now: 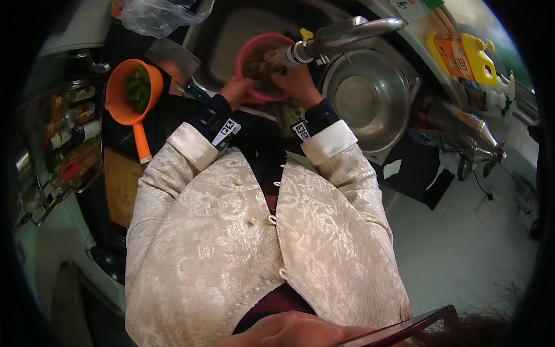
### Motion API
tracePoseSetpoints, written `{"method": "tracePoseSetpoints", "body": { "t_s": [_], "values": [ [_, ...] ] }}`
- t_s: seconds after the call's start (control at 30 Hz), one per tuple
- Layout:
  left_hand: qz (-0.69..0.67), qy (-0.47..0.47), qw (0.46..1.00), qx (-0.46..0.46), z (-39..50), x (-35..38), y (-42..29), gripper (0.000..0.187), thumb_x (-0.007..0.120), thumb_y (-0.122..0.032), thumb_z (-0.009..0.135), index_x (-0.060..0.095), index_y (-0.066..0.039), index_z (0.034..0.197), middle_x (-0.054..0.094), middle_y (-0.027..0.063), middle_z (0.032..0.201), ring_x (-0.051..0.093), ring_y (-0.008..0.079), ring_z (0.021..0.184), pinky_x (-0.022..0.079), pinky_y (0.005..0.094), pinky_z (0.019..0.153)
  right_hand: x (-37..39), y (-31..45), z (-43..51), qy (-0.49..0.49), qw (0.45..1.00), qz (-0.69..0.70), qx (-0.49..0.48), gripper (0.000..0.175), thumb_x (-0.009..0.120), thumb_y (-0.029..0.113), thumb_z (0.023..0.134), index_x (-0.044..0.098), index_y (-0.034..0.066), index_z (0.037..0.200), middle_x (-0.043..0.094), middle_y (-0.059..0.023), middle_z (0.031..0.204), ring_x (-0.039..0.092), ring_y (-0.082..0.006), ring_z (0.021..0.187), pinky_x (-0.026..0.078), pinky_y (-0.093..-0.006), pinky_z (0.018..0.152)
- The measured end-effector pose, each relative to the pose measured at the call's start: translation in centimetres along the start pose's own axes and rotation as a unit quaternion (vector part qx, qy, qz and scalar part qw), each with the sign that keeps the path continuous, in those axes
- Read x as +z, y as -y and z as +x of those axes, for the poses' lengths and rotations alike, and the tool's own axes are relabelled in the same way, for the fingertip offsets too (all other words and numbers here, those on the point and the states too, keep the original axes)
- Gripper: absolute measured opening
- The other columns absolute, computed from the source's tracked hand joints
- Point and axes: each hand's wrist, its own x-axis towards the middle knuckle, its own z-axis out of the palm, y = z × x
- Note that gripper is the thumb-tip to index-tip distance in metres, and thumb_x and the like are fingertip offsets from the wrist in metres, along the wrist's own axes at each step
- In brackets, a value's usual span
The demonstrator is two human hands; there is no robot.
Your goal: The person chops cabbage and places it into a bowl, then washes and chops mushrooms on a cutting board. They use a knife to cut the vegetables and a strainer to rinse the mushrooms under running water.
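A pink plastic bowl with brownish contents sits over the sink under the faucet, and water runs into it. My left hand grips the bowl's near left rim. Partly inside the bowl at its right is my right hand, with its fingers among the contents; whether they pinch any of them I cannot tell. The contents are too blurred to name.
A stainless steel basin is at the right. To the left are a cleaver, an orange plastic ladle holding green vegetables, and a wooden cutting board. A yellow jug stands at upper right.
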Motion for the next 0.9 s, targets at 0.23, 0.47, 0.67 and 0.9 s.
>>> {"method": "tracePoseSetpoints", "body": {
  "t_s": [0.23,0.47,0.67,0.9],
  "values": [
    [0.065,0.08,0.989,0.111,-0.4,1.9,1.3,0.048,0.051,-0.004,0.085,0.045,-0.003,0.133,0.058,0.0126,0.116,0.063,0.0263,0.103,0.057,0.0423,0.082,1.3,1.6,-0.5,0.034,0.976,-0.141,0.16,0.049,0.074,0.019,0.069,0.062,0.0068,0.114,0.066,-0.0126,0.108,0.064,-0.0301,0.102,0.051,-0.0384,0.088],
    [-0.007,0.025,1.0,-0.003,-0.2,-0.1,-0.4,0.055,0.048,0.0,0.083,0.037,0.001,0.137,0.056,0.0168,0.121,0.062,0.0306,0.107,0.056,0.0452,0.087,0.6,1.0,0.5,-0.043,0.996,0.015,-0.07,0.048,0.069,0.009,0.07,0.06,0.0042,0.117,0.062,-0.0126,0.116,0.06,-0.0282,0.108,0.048,-0.0377,0.093],
    [-0.154,0.085,0.979,0.102,1.6,0.6,-0.2,0.042,0.046,-0.006,0.09,0.042,0.008,0.13,0.057,0.021,0.12,0.063,0.0376,0.107,0.053,0.0509,0.093,0.9,-0.2,0.6,-0.089,0.983,0.154,0.036,0.044,0.064,0.003,0.076,0.06,0.0038,0.12,0.065,-0.0109,0.109,0.061,-0.0238,0.106,0.046,-0.0348,0.093],
    [-0.05,0.026,0.998,0.027,2.8,1.1,-0.4,0.046,0.049,-0.004,0.089,0.04,0.007,0.132,0.057,0.0212,0.123,0.063,0.0359,0.106,0.054,0.0515,0.09,-0.2,-1.6,-0.9,-0.132,0.985,0.018,0.109,0.023,0.051,0.0,0.085,0.063,-0.0017,0.104,0.068,-0.011,0.096,0.067,-0.0226,0.083,0.053,-0.0343,0.072]
  ]
}}
